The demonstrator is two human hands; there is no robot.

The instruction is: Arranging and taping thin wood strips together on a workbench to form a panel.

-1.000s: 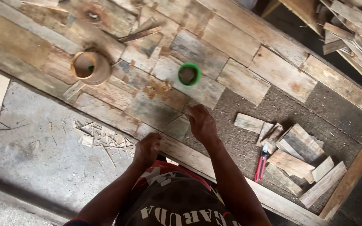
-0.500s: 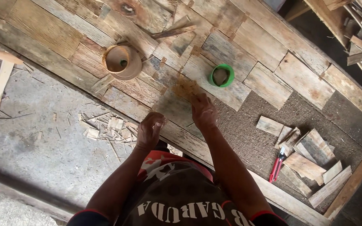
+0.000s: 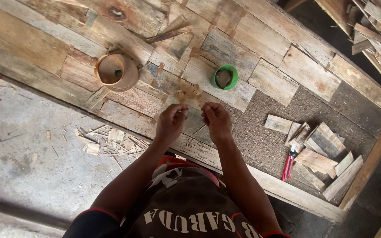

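Both hands sit side by side over the near edge of the tabletop (image 3: 31, 44), left hand (image 3: 170, 123) just beside right hand (image 3: 217, 121). Just beyond them lies a cluster of small wood chips (image 3: 189, 92). Farther left stands the tape roll (image 3: 116, 72); farther right, the small round cup (image 3: 224, 77). Well right, pliers (image 3: 288, 162) lie beside stacked wood offcuts (image 3: 320, 152). Scraps (image 3: 106, 142) litter the floor, left.

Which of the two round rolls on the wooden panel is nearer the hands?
The small green roll, just above the right hand; the bigger brown tape roll lies farther left.
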